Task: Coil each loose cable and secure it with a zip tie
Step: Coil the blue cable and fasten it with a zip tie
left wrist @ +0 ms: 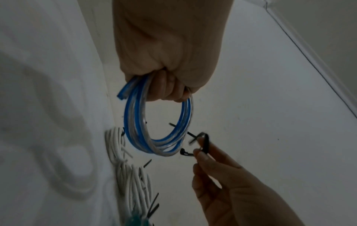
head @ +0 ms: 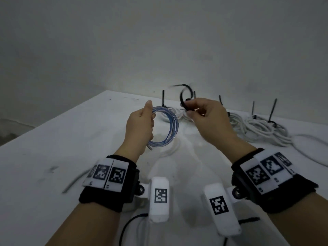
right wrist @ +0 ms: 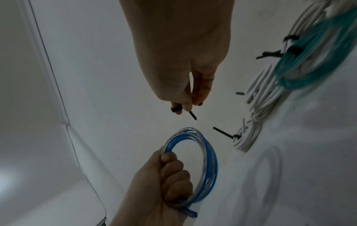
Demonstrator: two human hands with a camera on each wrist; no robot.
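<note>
**Blue coil in my left hand, zip tie in my right**

My left hand [head: 140, 125] is raised above the white table [head: 53, 148], left of centre in the head view, fingers curled tight round one side of the coiled blue and clear cable [head: 166, 127]. The coil hangs as an upright ring, and a cut end pokes out below my fist. In the left wrist view the same ring hangs under my knuckles at mid frame.

My right hand [head: 207, 118] sits just right of the coil, apart from it. Thumb and fingertips pinch a black zip tie [head: 185, 96], which is bent into a loop above my fingers; its tail is blurred.

Along the table's far edge, right of centre, lie bundled white cables [head: 262, 128] with black ties standing up from them. The right wrist view also shows a teal coil [right wrist: 316, 61] in its upper right.
</note>
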